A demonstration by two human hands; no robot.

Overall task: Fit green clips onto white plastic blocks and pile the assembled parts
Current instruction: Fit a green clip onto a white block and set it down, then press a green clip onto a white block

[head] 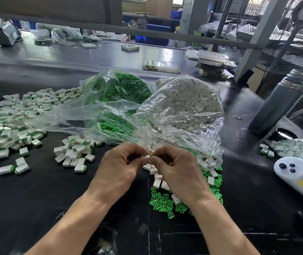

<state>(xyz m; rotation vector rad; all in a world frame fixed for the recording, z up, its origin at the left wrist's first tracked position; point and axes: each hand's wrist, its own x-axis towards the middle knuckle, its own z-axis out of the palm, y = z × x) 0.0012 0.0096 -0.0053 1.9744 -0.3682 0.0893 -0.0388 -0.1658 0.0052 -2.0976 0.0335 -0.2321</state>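
Left hand pinches a white plastic block, right hand fingertips clamp a barely visible clip: both likely light, rigid, slippery, best pinched by flat faces.

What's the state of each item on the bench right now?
left hand: pinching a white block
right hand: fingers curled, pressing toward the block
bag of green clips: open
bag of white blocks: open, spilling
finished pile: loose, spread out

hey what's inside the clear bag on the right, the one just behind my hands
The clear bag is full of loose white blocks, spilling from its open mouth toward your hands. No green clips show among them; what lies deeper in the heap is covered.
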